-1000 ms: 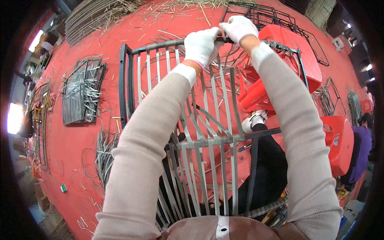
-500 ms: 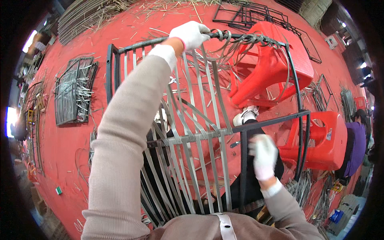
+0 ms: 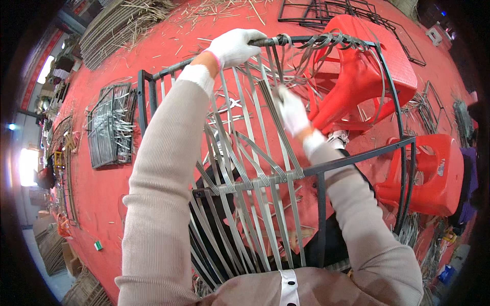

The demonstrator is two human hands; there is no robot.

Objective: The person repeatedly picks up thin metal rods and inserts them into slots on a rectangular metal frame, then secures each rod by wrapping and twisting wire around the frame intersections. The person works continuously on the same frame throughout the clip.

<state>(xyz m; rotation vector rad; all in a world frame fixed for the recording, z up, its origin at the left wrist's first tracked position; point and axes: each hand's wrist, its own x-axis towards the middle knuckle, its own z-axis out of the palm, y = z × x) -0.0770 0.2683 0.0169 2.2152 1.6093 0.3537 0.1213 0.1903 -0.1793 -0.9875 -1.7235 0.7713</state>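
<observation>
A black metal frame point(image 3: 352, 160) stands before me, strung with flat grey strips point(image 3: 263, 201) between its bars. My left hand point(image 3: 235, 47), in a white glove, is closed around the strip-wrapped far bar, its thumb lying along the top. Below that bar, inside the frame, my right hand point(image 3: 293, 112) is gloved too and slightly blurred. Its fingers are pinched at the lower end of a dark flat strip point(image 3: 277, 64) that runs down from the bar. Loose curled strips point(image 3: 326, 45) hang over the bar's right part.
A red plastic stool point(image 3: 352, 71) lies tipped behind the frame's right side. Another red stool point(image 3: 434, 176) is at the right, near a person in purple point(image 3: 468, 178). Strip-covered panels point(image 3: 111, 127) lie on the red floor at left. Bare black frames point(image 3: 326, 18) lie at the back.
My right hand has moved from the frame's near right corner up and left, into the space under the far bar. My left hand stays on the bar. The view has shifted slightly.
</observation>
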